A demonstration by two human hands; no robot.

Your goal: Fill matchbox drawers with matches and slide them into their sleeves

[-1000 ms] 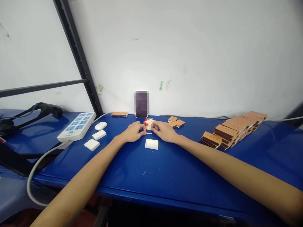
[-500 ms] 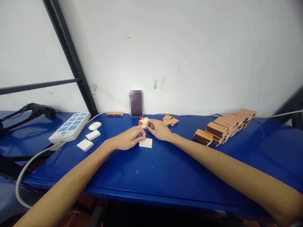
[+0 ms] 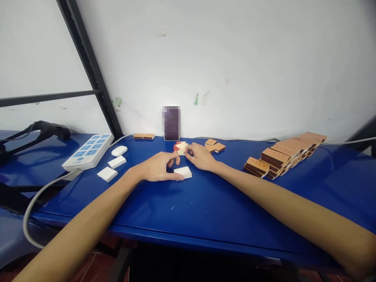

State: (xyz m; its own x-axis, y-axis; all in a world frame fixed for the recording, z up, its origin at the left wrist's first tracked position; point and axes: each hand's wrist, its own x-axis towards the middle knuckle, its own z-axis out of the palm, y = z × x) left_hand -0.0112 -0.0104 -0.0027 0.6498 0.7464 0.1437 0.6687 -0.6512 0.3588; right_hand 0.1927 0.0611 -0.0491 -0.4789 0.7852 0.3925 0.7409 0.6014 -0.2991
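Note:
Near the middle of the blue table lies a small white matchbox tray (image 3: 185, 171). My left hand (image 3: 160, 166) is beside its left end, thumb touching the tray's near edge and fingers curved above, apart from the thumb. Just beyond is a loose pile of red-tipped matchsticks (image 3: 179, 148). At the pile's right edge, my right hand (image 3: 200, 156) has its thumb and fingertips pinched together; what is between them is too small to make out.
Matchboxes (image 3: 219, 147) lie right of the matchsticks, and a big stack (image 3: 284, 152) stands farther right. Two matchboxes (image 3: 143, 136) sit by the wall, left of a phone (image 3: 172, 124). White trays (image 3: 107, 174), a white earbud case (image 3: 119, 151) and a power strip (image 3: 89, 152) are left.
My left thumb and fingers have spread apart, and the thumb now rests at the white tray's edge. My right hand stays by the matchsticks. The whole view has shifted slightly.

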